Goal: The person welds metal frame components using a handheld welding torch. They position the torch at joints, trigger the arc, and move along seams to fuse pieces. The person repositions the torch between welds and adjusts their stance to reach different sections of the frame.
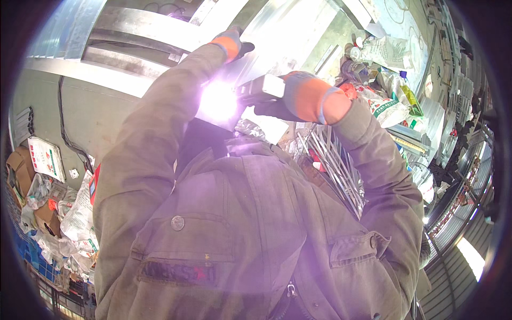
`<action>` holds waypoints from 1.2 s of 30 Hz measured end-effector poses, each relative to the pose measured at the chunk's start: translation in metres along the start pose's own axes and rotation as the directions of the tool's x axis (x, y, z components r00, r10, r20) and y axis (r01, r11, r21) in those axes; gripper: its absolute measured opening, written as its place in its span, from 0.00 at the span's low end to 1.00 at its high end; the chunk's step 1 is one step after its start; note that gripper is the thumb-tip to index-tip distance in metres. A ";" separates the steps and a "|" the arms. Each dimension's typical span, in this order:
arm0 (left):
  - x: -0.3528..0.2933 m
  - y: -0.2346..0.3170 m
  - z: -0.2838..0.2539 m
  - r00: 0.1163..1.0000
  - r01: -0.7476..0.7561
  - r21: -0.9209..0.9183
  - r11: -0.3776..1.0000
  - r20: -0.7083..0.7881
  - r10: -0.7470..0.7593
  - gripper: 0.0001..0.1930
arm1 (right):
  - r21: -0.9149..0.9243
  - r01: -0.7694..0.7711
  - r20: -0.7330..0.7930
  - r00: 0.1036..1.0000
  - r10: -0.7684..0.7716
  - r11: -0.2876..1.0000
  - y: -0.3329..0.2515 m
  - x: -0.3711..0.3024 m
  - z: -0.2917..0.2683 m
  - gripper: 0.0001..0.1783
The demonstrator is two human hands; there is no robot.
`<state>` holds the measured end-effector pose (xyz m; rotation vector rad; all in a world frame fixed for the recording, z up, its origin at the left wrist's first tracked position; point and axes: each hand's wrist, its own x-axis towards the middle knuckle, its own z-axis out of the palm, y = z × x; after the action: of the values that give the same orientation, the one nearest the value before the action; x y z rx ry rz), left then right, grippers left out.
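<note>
My right hand [309,97], in an orange and grey work glove, is closed round a handheld welding gun [266,87] with a pale, blocky body and a dark front end. An intense white-violet glare [218,101] burns just left of the gun and hides its tip and the spot it faces. Farther out, my left hand [233,44] wears a similar glove with dark fingers. Its fingers are spread apart against the bright metal sheet [282,32], and I see nothing held in them.
Metal bars [133,24] form a frame at the far left. Thin metal strips [333,170] lie below my right forearm. Bags and wrappers [394,96] are heaped at right; cardboard and plastic litter [53,208] lies at left. A black cable [64,122] runs along the floor.
</note>
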<state>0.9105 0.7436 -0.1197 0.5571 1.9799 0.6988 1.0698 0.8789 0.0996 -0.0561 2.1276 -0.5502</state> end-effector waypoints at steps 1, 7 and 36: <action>0.002 -0.007 0.002 0.999 -0.046 -0.037 0.998 -0.011 0.045 0.50 | 0.008 0.061 -0.125 0.990 -0.060 0.998 0.005 -0.014 0.000 0.36; 0.001 -0.020 0.026 0.995 -0.065 -0.046 0.997 -0.080 0.061 0.70 | 0.160 0.166 -0.481 0.874 -0.070 0.973 0.024 -0.092 0.029 0.24; -0.135 -0.167 -0.109 0.778 0.317 0.474 0.821 -0.626 0.061 0.31 | 0.456 0.077 -0.742 0.583 0.330 0.887 -0.142 -0.125 0.234 0.16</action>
<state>0.8598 0.5083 -0.1034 0.5544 2.8631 0.1820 1.3058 0.6964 0.1398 0.7645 2.7781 -1.1257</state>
